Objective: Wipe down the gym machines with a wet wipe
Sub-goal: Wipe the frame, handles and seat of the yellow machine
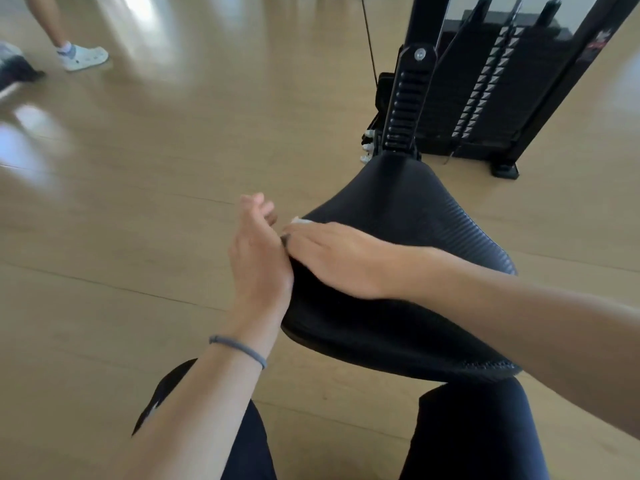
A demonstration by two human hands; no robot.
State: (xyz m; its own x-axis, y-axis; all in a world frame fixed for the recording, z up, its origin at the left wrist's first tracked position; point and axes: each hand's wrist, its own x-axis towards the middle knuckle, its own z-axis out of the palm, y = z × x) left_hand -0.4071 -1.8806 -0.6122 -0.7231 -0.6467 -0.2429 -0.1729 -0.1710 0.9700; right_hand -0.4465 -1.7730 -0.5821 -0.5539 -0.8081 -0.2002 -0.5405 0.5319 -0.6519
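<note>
Head view looked down at a black padded seat (398,237) of a gym machine, ribbed texture along its right and near edges, sitting over a light wood floor (138,202). Right hand (332,258) lay palm-down across the left part of the seat, fingers mostly straight and pressed flat; a small bit of white wet wipe (302,221) poked out just past the fingertips at the seat's left edge, most of it hidden under the hand. Right grip: flat, pressing on the wipe, not curled round it as far as the view showed. Left hand (258,251) was just beside the seat's left edge, touching or nearly touching the right hand's fingertips, palm turned toward the seat, fingers loosely bent and blurred; left grip relaxed, held nothing visible. A grey hair tie (239,349) sat round the left wrist. Dark ring or band on one right finger, too blurred to tell more. Behind the seat a black notched adjustment post (408,105) rose from the seat's far end, and right of it stood the weight stack (491,88) inside a black frame, with a thin cable (369,39) hanging on the left of the post. The person's legs in black leggings (478,434) showed at the bottom, one each side of the near seat end. Top left, well apart, another person's leg with white sock and a white clog (85,57), plus a blurred dark object at the frame edge.
</note>
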